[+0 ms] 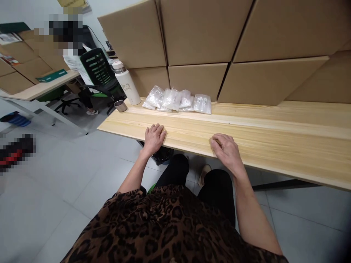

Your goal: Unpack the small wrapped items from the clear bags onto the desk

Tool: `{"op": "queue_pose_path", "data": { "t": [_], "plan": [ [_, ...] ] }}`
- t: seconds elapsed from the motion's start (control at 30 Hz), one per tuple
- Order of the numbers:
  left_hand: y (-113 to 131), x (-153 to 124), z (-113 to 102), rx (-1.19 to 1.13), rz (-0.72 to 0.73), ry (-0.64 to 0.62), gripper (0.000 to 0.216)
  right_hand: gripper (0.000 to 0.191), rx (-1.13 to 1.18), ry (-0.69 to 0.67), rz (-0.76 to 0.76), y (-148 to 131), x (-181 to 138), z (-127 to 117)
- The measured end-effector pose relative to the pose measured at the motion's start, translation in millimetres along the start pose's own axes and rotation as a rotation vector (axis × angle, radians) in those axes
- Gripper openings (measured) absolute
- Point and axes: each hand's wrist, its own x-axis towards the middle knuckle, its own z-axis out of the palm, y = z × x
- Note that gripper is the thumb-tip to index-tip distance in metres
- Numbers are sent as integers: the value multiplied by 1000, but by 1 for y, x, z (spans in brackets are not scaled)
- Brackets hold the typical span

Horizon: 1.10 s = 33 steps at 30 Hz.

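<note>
My left hand (154, 138) lies flat on the near edge of a light wooden table (274, 135), fingers stretched out, holding nothing. My right hand (226, 149) rests on the same edge further right, fingers curled loosely down onto the wood, with nothing seen in them. Several clear plastic bags (178, 99) of small parts lie in a row at the back of the table, well beyond both hands.
Large cardboard boxes (203, 33) are stacked along the table's back. A white bottle (126, 83) and a small metal cup (120, 106) stand at the table's left end. Another person sits on a green-and-black chair (98, 71) at a desk to the left.
</note>
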Motion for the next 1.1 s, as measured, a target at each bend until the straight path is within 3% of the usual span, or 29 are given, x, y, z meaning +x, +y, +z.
{"op": "queue_pose_path", "data": {
  "t": [0.17, 0.4, 0.7, 0.83, 0.97, 1.1],
  "plan": [
    [-2, -2, 3, -27, -2, 18, 48, 33, -4, 11, -14, -3, -5, -3],
    [-12, -12, 9, -55, 33, 99, 50, 26, 0, 17, 78, -9, -19, -13],
    [-11, -16, 7, -114, 20, 125, 46, 31, -60, -5, 38, 0, -24, -11],
    [-5, 19, -6, -335, 38, 126, 42, 36, -28, 6, 46, 6, -21, -9],
    [3, 90, -13, -375, 22, 247, 51, 40, -14, 33, 63, 9, -18, -6],
    [9, 151, -8, -335, -105, 202, 63, 39, -6, 36, 55, 11, -17, -3]
  ]
}}
